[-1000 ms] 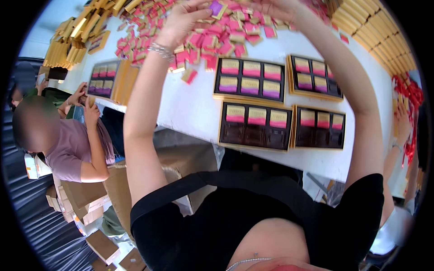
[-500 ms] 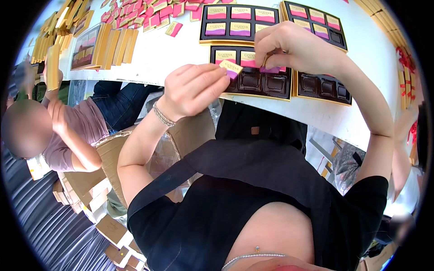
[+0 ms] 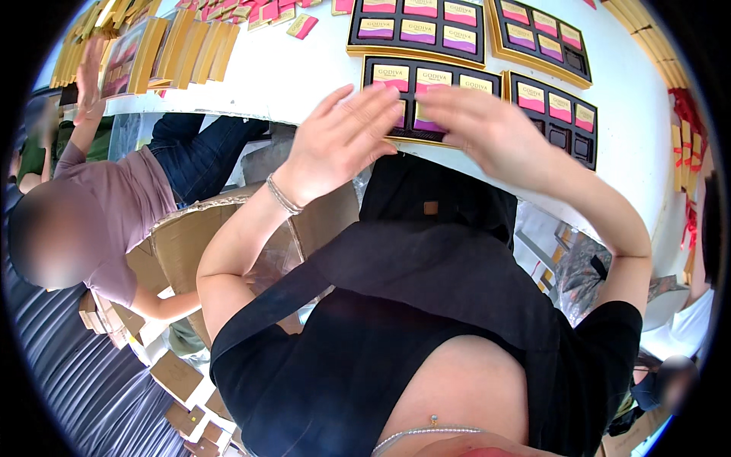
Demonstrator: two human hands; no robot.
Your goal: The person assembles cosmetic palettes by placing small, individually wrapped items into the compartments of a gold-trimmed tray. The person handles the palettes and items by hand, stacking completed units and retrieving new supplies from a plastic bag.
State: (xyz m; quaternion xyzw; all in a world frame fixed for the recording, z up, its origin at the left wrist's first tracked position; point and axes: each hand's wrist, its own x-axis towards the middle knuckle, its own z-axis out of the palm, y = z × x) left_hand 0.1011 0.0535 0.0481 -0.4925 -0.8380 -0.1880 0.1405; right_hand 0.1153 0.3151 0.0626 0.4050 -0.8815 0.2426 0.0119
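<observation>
An open gold-edged chocolate box [image 3: 412, 62] with a dark compartment tray lies at the table's near edge. Pink-and-gold wrapped chocolates [image 3: 391, 75] fill its far row. My left hand [image 3: 335, 141] reaches over its near left corner, fingers stretched toward the pieces there. From the other side my right hand [image 3: 495, 133] hovers over the near row, its fingers extended and slightly blurred. A purple-and-gold chocolate [image 3: 423, 124] shows between the two hands. The rest of that row is hidden under my right hand. I see nothing held in either hand.
Beyond it lie a box of pink and purple chocolates [image 3: 417, 54] and a far right box [image 3: 575, 59] with a bare compartment. A near right box [image 3: 563, 126] is partly filled. Loose chocolates [image 3: 303, 26] and gold boxes [image 3: 202, 52] sit left, beside a co-worker [image 3: 126, 198].
The chocolates that were in my hands are no longer seen in them. Both hands have opened over the near box, and purple pieces now show in its near row.
</observation>
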